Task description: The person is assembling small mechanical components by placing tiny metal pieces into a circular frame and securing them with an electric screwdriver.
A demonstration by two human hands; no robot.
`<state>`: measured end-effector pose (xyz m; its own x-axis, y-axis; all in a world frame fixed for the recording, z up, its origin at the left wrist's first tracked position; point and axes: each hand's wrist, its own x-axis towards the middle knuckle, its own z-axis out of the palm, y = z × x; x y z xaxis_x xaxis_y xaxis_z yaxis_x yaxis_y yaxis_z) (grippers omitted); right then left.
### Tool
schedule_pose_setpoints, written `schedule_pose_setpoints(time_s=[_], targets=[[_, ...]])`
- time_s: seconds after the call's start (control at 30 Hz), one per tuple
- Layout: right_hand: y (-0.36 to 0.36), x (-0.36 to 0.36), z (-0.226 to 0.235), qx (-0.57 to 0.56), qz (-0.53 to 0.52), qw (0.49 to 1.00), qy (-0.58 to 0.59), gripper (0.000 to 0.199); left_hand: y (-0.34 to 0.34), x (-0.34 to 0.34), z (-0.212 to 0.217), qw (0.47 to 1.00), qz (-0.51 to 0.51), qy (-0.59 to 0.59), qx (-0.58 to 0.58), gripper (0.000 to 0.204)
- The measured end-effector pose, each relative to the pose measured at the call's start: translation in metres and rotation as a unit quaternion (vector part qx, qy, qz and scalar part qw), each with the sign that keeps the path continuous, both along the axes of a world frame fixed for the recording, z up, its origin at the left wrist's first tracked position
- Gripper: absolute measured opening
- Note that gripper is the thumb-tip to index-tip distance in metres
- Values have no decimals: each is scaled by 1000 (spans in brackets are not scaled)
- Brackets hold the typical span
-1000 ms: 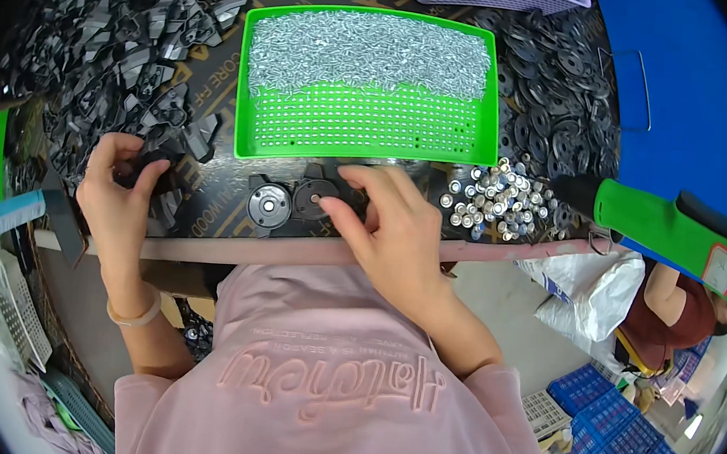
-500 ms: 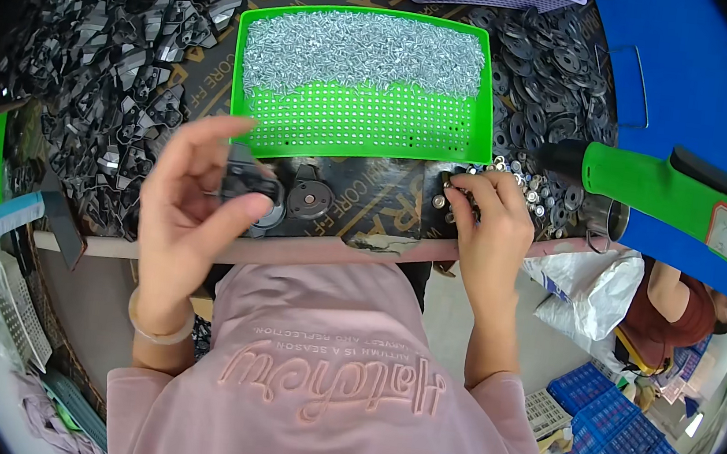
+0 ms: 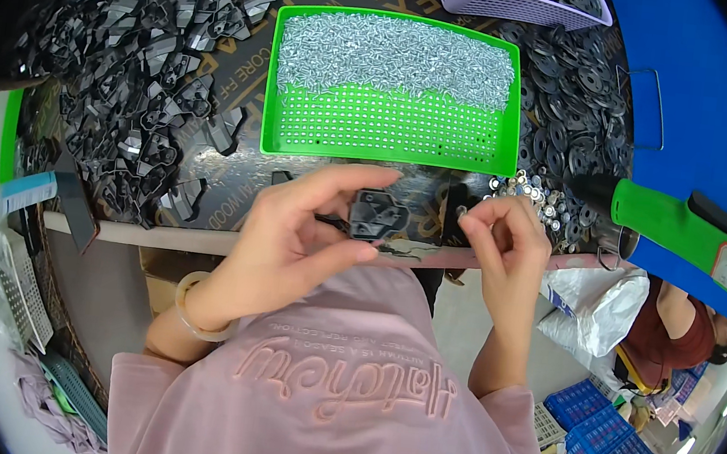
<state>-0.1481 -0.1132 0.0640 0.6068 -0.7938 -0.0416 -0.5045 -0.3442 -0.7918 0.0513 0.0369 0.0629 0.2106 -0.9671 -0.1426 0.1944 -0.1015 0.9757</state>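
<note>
My left hand [image 3: 278, 240], its wrist in a pale bangle, grips a black plastic housing [image 3: 380, 216] between thumb and fingers. The housing's recessed face is turned up, above the table's front edge. To the right of it, my right hand [image 3: 514, 243] is closed in a pinch on a small round metal piece [image 3: 462, 211]. Its fingertips are a short way from the housing, not touching it. Just beyond the right hand lies a pile of small metal pieces [image 3: 534, 192]. Behind my left hand, the table surface is partly hidden.
A green perforated tray [image 3: 388, 157] of small silver screws or rivets stands mid-table. Black plastic housings [image 3: 123, 69] heap up at left, black discs [image 3: 570, 116] at right. A purple basket [image 3: 528, 12] sits behind. A green-and-black power tool [image 3: 682, 227] lies right; a co-worker [image 3: 681, 327] sits beyond.
My left hand has come right toward my right hand, and the black housing now shows its recessed face. The right hand has drawn back from the pile, pinching a small metal piece.
</note>
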Motion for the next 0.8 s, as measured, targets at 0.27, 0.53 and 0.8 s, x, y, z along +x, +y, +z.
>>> schedule_pose_setpoints(time_s=[0.27, 0.53, 0.8], targets=[[11, 28, 17, 104, 108, 986, -66, 11, -7, -18, 1, 999, -8, 0, 36, 71], [10, 25, 11, 66, 94, 991, -75, 13, -11, -25, -7, 1000, 7, 27, 7, 67], [16, 3, 10, 50, 29, 986, -154, 12, -16, -25, -8, 997, 7, 83, 0, 67]])
